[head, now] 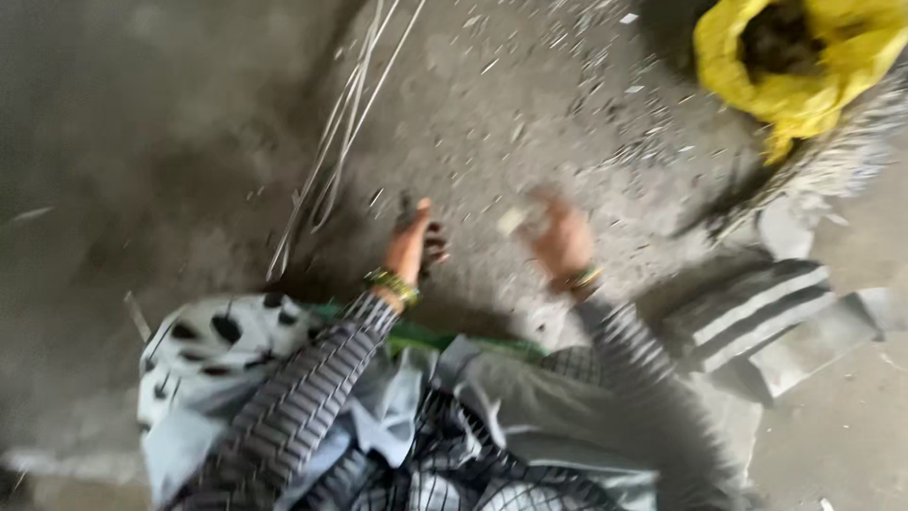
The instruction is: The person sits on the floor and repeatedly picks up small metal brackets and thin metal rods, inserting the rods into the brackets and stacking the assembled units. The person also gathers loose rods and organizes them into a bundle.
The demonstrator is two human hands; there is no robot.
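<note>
- The grey concrete floor (142, 142) is filling most of the frame, with pale chips and grit lying scattered across the upper middle and upper right.
- The person's clothing is taking up the lower middle: striped sleeves, a checked cloth and a white cloth with dark spots (203, 345) at the lower left.
- A yellow sack (804, 90) is sitting open in the upper right corner, showing dark contents inside.
- Grey flat slabs (776, 317) are lying stacked at the right edge, just beside the right forearm.
- A bundle of thin pale strips (331, 142) is running from the top centre down towards the left hand, ending just beside it.
- The left hand (411, 241) is reaching down at the centre, its grip curling onto something dark (433, 248) on the floor; blur is hiding whether it is clamped on it.
- The right hand (560, 237) is hovering right of centre, heavily blurred, its grip appearing closed around a small pale piece (512, 220) at its fingertips.
- Bangles are showing on both wrists.
</note>
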